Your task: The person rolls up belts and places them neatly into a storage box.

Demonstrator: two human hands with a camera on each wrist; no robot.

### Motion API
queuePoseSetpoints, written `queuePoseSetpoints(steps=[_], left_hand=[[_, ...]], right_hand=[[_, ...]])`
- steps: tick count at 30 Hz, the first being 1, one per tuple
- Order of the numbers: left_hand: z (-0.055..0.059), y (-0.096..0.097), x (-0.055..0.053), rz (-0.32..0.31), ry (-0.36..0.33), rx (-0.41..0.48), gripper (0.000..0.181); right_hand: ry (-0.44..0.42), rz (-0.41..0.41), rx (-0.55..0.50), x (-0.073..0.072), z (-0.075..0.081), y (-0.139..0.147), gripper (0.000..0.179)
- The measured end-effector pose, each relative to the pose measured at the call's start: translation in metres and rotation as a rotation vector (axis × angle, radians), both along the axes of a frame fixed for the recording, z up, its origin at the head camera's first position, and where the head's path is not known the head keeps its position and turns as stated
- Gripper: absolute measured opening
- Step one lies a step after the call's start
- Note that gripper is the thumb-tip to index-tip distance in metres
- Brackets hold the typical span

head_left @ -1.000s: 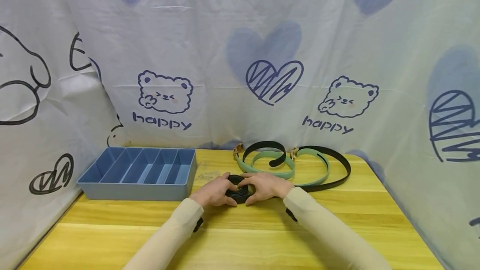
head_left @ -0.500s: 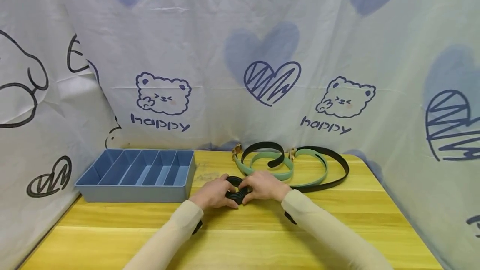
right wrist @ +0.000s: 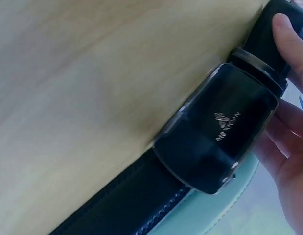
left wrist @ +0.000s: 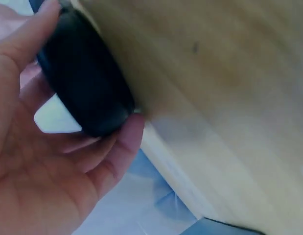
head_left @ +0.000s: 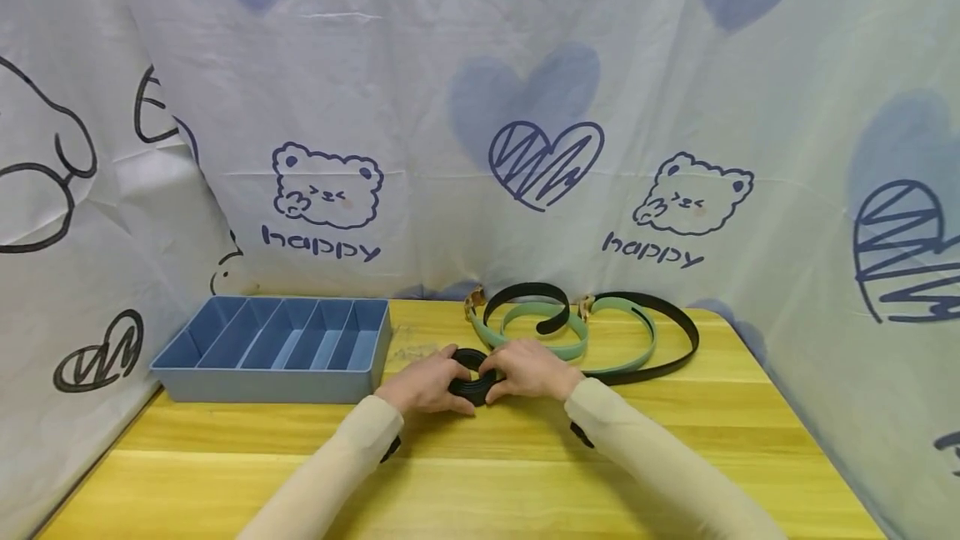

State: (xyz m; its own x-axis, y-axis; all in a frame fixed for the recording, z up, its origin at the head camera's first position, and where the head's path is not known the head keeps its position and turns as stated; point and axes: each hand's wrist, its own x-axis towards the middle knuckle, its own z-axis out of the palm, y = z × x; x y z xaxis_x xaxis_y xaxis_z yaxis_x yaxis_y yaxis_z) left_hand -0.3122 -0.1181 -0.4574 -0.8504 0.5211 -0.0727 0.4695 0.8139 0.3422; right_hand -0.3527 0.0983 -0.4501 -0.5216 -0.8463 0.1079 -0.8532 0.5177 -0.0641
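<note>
A black belt (head_left: 471, 392) is wound into a coil on the table in the head view. My left hand (head_left: 426, 382) grips the coil's left side, with fingertips at its far and near edges. From the right, my right hand (head_left: 531, 369) holds the other side of it. In the left wrist view the smooth outer face of the coiled belt (left wrist: 85, 73) lies between thumb and fingers. The right wrist view shows a dark plate buckle (right wrist: 217, 129) with small lettering, and my right thumb (right wrist: 291, 41) pressing the strap beside it. The head view hides this buckle.
Behind the hands lie two loosely looped belts, one with a green face (head_left: 570, 348) and one reaching right with a black strap (head_left: 686, 340). Gold-coloured buckles (head_left: 476, 300) show at their ends. A blue divided tray (head_left: 273, 384) stands left on the wooden table (head_left: 480, 482).
The hole in the middle of the coil looks rounder and wider than a second ago. My right hand has shifted slightly left; my left hand stays nearly in place.
</note>
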Motion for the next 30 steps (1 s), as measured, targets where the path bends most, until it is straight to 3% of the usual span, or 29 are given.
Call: queuePoseSetpoints(steps=[3, 9, 14, 17, 22, 26, 30], left_hand=[[-0.002, 0.002, 0.001, 0.032, 0.013, -0.004, 0.054], [0.000, 0.001, 0.001, 0.012, -0.024, 0.011, 0.039], [0.000, -0.003, 0.001, -0.001, -0.054, 0.034, 0.036], [-0.001, -0.004, 0.001, 0.009, -0.039, 0.048, 0.040], [-0.003, -0.005, 0.001, 0.040, -0.021, 0.081, 0.053], [-0.004, -0.006, 0.001, 0.072, -0.008, 0.116, 0.066], [-0.004, -0.007, 0.000, 0.091, 0.034, 0.185, 0.076]], right_hand=[[-0.023, -0.005, -0.002, 0.001, -0.001, 0.000, 0.046], [-0.165, -0.068, 0.075, -0.002, 0.000, 0.003, 0.051], [-0.119, -0.029, 0.048, -0.003, -0.001, -0.004, 0.042], [-0.070, -0.026, 0.038, -0.001, -0.001, -0.007, 0.042], [-0.071, -0.038, 0.005, 0.002, -0.001, -0.008, 0.043], [-0.140, -0.078, -0.041, 0.000, -0.005, -0.007, 0.043], [-0.287, -0.112, -0.165, -0.003, -0.008, -0.005, 0.037]])
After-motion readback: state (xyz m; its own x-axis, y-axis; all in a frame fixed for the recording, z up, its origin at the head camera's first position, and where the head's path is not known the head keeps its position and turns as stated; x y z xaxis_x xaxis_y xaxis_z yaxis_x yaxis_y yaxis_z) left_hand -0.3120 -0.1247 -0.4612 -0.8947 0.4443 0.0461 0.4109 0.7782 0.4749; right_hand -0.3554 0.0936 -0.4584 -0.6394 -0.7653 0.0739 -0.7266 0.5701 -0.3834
